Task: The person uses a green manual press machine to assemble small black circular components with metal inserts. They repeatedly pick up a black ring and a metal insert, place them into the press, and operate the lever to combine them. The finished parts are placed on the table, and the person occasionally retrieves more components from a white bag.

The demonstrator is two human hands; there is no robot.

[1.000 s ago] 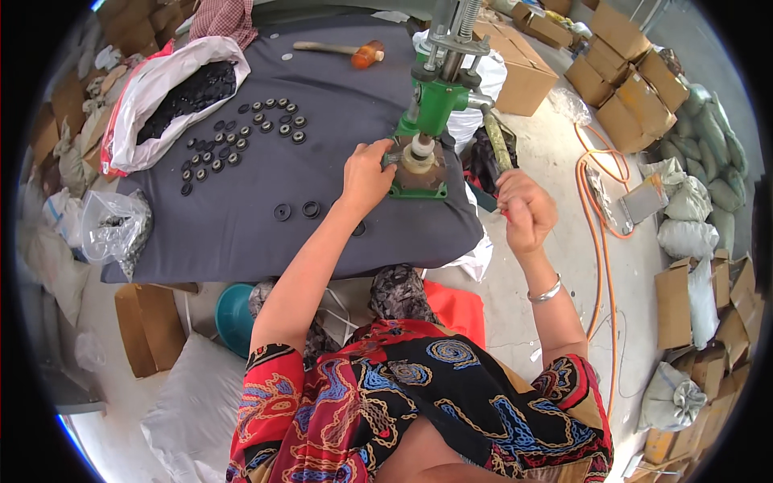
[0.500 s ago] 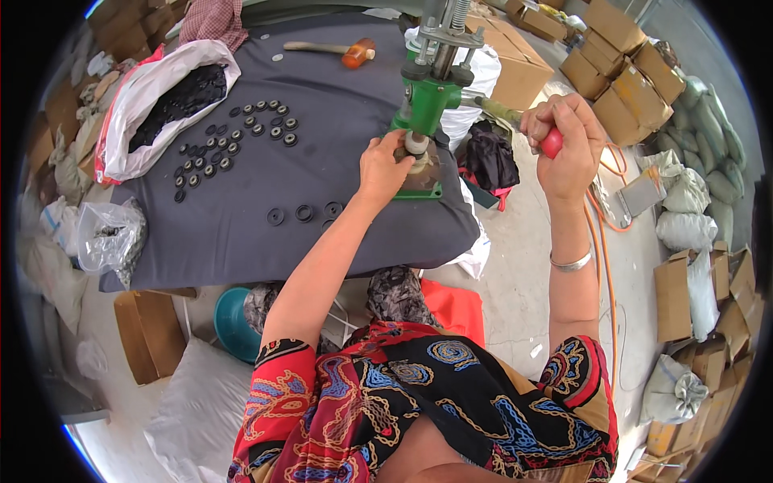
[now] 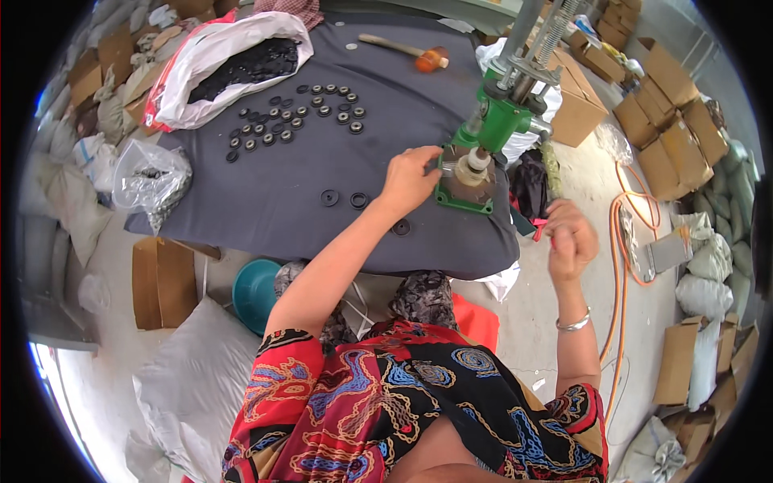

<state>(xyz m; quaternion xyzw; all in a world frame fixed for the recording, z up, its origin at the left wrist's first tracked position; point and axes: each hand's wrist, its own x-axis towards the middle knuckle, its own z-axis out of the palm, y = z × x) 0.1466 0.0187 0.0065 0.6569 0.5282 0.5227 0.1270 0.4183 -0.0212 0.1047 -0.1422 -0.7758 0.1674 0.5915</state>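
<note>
A green hand press (image 3: pixel 506 121) with a metal column stands at the table's right edge. Its pale punch (image 3: pixel 478 158) is down at the round die (image 3: pixel 472 171) on the base plate. My left hand (image 3: pixel 409 183) is beside the left edge of that base, thumb and fingertips closed together; whatever they pinch is too small or hidden to name. Out to the right, my right hand (image 3: pixel 572 240) is wrapped round the red knob at the end of the press lever (image 3: pixel 551 169), which has a yellowish-green wrapping. Several black ring-shaped parts (image 3: pixel 358 200) lie near my left forearm, one partly behind it.
Several black round parts, many with metallic centres (image 3: pixel 286 136), are spread over the dark tablecloth (image 3: pixel 266 209). Beyond them are an open white sack (image 3: pixel 181 101) of black pieces and a mallet (image 3: pixel 431 59). A clear bag (image 3: pixel 153 173) sits left; orange hose (image 3: pixel 620 282) crosses the floor.
My right hand has pulled the lever down toward me. My left fingers have moved from beside the punch to the left edge of the base. The whole view has shifted.
</note>
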